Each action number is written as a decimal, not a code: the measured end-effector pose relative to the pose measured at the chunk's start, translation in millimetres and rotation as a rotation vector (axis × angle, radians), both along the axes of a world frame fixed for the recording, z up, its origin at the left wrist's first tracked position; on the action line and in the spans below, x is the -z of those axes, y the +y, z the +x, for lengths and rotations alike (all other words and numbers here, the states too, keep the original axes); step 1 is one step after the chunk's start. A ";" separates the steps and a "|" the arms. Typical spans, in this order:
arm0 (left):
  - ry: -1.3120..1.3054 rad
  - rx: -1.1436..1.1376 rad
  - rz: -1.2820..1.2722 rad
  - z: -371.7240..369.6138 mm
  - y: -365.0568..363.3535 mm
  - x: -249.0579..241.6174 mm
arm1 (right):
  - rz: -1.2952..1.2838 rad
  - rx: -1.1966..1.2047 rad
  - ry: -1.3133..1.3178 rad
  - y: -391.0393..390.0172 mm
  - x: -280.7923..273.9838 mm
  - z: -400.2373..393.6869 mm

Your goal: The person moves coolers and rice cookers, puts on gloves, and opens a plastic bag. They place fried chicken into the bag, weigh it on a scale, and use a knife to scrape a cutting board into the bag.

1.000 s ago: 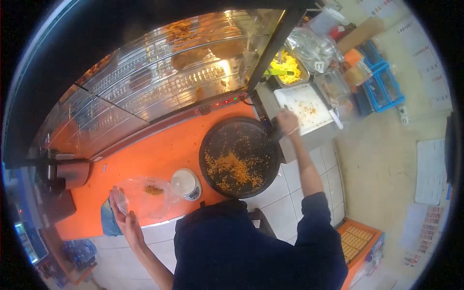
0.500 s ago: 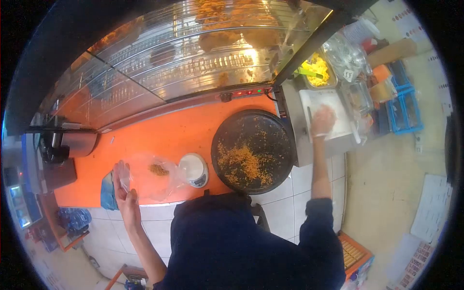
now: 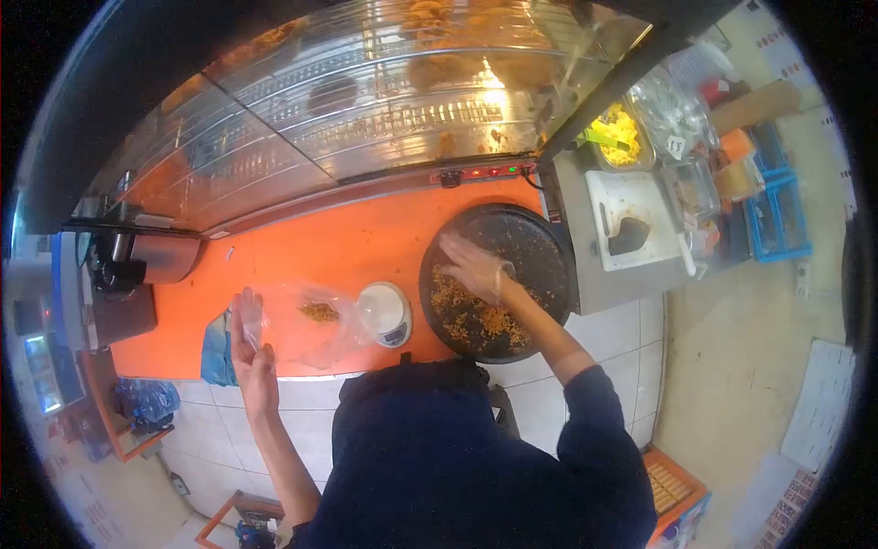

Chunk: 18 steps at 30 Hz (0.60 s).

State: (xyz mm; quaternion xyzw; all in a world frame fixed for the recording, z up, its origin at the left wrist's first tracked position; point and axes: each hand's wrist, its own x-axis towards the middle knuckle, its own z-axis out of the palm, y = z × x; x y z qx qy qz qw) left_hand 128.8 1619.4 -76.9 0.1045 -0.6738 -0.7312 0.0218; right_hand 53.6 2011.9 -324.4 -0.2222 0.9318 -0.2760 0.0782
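My left hand (image 3: 253,346) is closed on the edge of a clear plastic bag (image 3: 343,309), which lies over the orange counter with a small heap of brown crumbs (image 3: 320,312) in it. Beside the bag sits a small white kitchen scale (image 3: 382,311). Over a round black tray (image 3: 535,242), my right hand (image 3: 476,267) has its fingers stretched out, somewhat blurred, and something clear like a thin glove shows at the wrist. Orange-brown crumbs (image 3: 489,322) are spread on the tray beneath and around it.
A glass display case (image 3: 366,110) with wire racks borders the back of the orange counter (image 3: 311,252). At right, a white cutting board (image 3: 636,197) carries a dark flat piece (image 3: 629,236), near a container of yellow food (image 3: 617,137). A blue cloth (image 3: 218,352) lies at left.
My right hand has moved left from the white cutting board to the black tray, uncovering the dark piece on the board. My left hand stays with the bag.
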 end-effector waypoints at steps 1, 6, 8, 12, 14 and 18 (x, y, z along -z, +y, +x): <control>0.003 -0.004 -0.006 0.2 -0.5 -3.7 | -0.053 -0.049 -0.083 10.1 -5.9 1.5; -0.018 -0.033 0.036 8.5 -8.0 2.2 | 0.295 0.334 0.352 11.1 11.1 8.8; -0.013 -0.045 0.043 9.2 -10.0 1.3 | 0.260 -0.038 0.236 -5.5 18.3 34.5; 0.016 -0.055 0.081 15.8 -21.8 -2.8 | 0.072 0.316 0.016 -1.3 -38.2 16.6; 0.070 -0.037 0.138 21.7 -28.5 -1.8 | 0.418 0.233 0.431 -2.3 -11.4 7.9; 0.091 0.016 0.077 21.3 -36.7 -17.5 | 0.272 -0.186 0.241 -42.4 -44.6 45.2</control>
